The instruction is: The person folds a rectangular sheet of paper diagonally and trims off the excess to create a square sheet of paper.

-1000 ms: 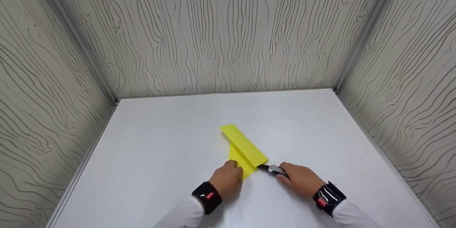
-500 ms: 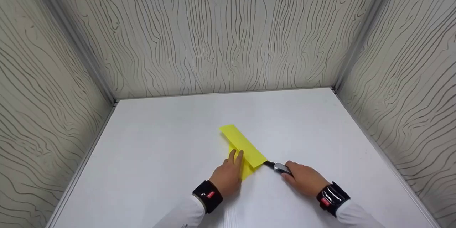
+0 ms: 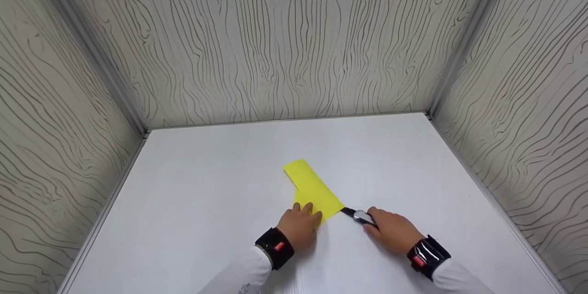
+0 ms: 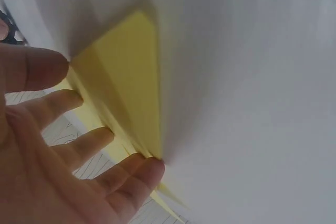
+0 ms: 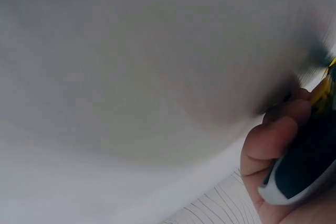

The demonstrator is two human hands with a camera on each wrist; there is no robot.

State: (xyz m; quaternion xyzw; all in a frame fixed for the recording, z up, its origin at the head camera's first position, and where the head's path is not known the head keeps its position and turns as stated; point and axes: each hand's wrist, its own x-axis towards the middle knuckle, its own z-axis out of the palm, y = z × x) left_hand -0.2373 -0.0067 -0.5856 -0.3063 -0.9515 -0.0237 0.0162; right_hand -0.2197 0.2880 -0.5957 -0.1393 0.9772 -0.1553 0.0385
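Observation:
A folded sheet of yellow paper [image 3: 312, 186] lies slanted on the white table, its long flap running from upper left to lower right. My left hand [image 3: 299, 229] rests spread fingers on the paper's near part. In the left wrist view the thumb and fingertips stand along the flap's edge, above a pointed corner of the paper [image 4: 139, 61]. My right hand [image 3: 396, 230] grips a utility knife [image 3: 363, 217] with a black and silver handle. Its dark front end reaches the paper's lower right corner. The right wrist view shows fingers curled round the dark handle.
The white tabletop [image 3: 202, 183] extends round both hands. Wood-grain panels [image 3: 275, 46] with grey metal corner posts [image 3: 448, 78] enclose it at the back and both sides. Each wrist wears a black strap [image 3: 275, 248].
My left hand lifted its fingers onto the paper and pressed the raised flap down flat. The right hand drew the knife slightly right, and its front end came out from under the flap.

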